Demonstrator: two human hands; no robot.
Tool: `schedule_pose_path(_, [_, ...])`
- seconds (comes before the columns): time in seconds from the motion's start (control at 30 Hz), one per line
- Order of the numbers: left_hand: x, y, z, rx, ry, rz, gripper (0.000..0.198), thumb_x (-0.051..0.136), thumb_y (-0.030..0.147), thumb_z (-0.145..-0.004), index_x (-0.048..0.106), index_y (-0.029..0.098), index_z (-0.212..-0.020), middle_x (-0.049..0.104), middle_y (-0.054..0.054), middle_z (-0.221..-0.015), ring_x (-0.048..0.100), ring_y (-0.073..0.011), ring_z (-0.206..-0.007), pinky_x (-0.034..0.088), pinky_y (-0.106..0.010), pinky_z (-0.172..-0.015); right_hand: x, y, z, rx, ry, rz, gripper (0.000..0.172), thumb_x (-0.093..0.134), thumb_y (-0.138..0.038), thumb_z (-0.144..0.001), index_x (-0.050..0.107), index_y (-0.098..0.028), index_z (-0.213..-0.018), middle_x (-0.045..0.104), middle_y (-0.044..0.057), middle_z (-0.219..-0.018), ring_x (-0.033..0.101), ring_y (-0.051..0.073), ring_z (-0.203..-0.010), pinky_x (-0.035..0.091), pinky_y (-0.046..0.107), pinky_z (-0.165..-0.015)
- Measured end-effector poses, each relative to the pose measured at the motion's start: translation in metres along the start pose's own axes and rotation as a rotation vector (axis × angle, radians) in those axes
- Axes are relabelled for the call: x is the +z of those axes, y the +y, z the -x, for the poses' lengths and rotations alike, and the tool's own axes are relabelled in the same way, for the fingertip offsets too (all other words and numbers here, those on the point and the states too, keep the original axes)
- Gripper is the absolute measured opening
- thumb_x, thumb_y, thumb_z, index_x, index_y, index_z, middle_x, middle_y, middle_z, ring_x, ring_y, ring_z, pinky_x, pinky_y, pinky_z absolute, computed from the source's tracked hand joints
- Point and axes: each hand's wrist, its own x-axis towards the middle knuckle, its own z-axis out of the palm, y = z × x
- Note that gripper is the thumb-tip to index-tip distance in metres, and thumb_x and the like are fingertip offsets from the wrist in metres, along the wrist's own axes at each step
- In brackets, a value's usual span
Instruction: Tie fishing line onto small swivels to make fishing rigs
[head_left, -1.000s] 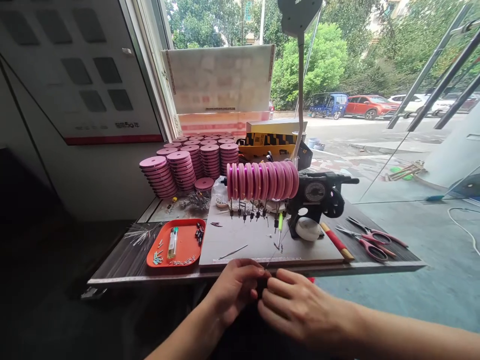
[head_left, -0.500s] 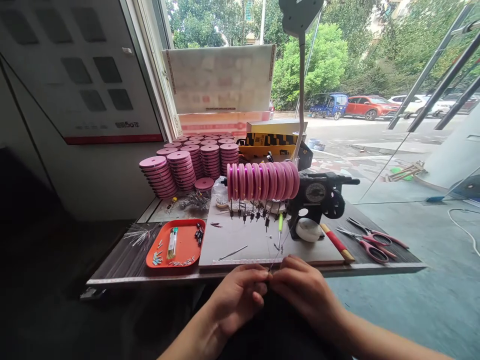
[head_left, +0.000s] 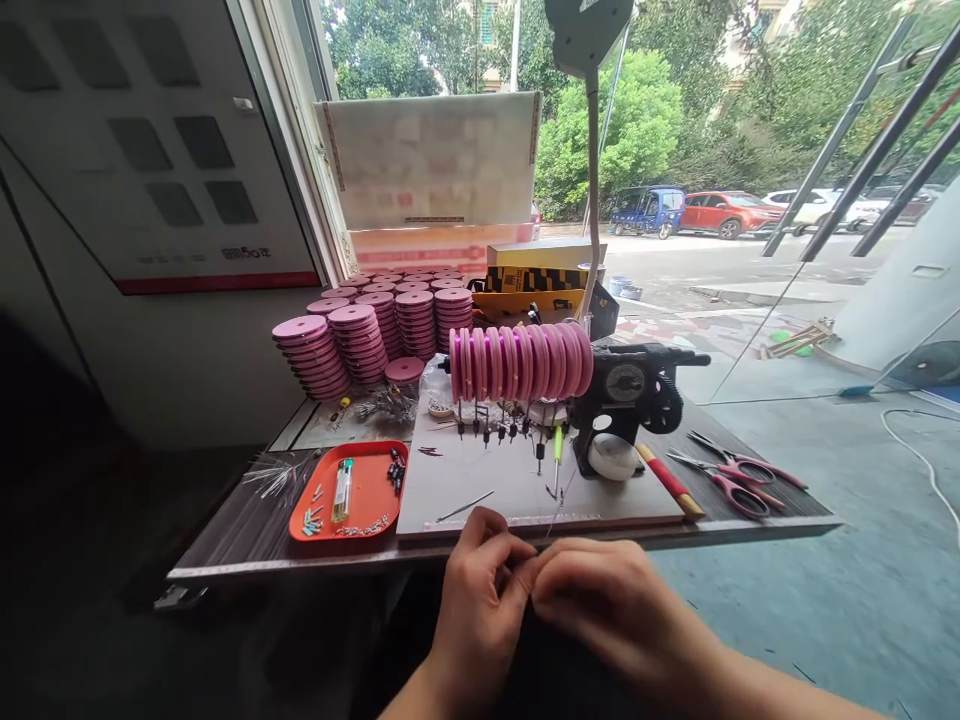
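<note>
Line [head_left: 556, 514], leading toward 1 o'clock, apparently being worked; left hand [head_left: 486, 580] and right hand [head_left: 611, 595] meet, grips pinched, seemingly on it; next move likely needs steady tension

A thin line [head_left: 553, 522] is pinched by the left hand [head_left: 484, 590] and right hand [head_left: 619, 595] near the pale board [head_left: 465, 468]; pink spools [head_left: 521, 363] are lined up on a black machine [head_left: 611, 412]

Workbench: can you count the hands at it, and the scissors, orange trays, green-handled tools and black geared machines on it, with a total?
Left hand and right hand: 2
Scissors: 2
Orange tray: 1
Green-handled tool: 1
Black geared machine: 1
Total: 7
</note>
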Motion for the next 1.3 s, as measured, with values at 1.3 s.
schedule_pose_path(1.3, [0.006, -0.004, -0.02, -0.662, -0.039, 0.824, 0.012, 0.069, 0.006, -0.059, 0.062, 0.014, -0.052, 0.059, 0.0, -0.055, 0.038, -0.0044, -0.043, 0.027, -0.014, -0.038, -0.034, 0.018, -0.017, -0.323, -0.007, 0.58, 0.019, 0.042, -0.013, -0.088, 0.059, -0.015, -0.083, 0.062, 0.003, -0.072, 0.052, 0.012, -0.059, 0.038, 0.024, -0.056])
